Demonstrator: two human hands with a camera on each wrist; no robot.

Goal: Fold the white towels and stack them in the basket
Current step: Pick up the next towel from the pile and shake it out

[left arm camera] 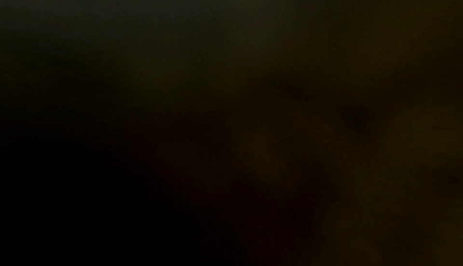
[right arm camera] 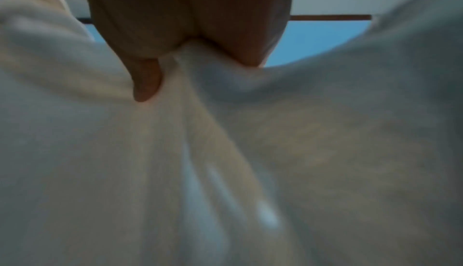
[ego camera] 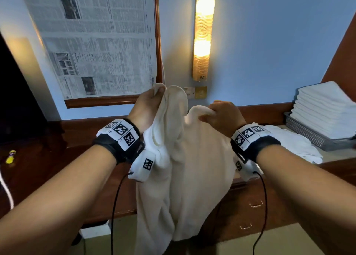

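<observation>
I've got one white towel (ego camera: 185, 177) up in the air in front of the wooden counter (ego camera: 269, 201), my left hand (ego camera: 147, 106) pinching one top corner, my right hand (ego camera: 223, 116) gripping the other, the cloth hanging unfolded, so I'd say this fold is only starting. Farther along the counter, to my right, another loose towel (ego camera: 294, 147) waits beside the basket (ego camera: 312, 137), where a tall stack of folded towels (ego camera: 325, 110) already sits.

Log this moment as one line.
left hand: grips towel | right hand: pinches towel | towel: hanging unfolded | basket: holds folded stack
</observation>
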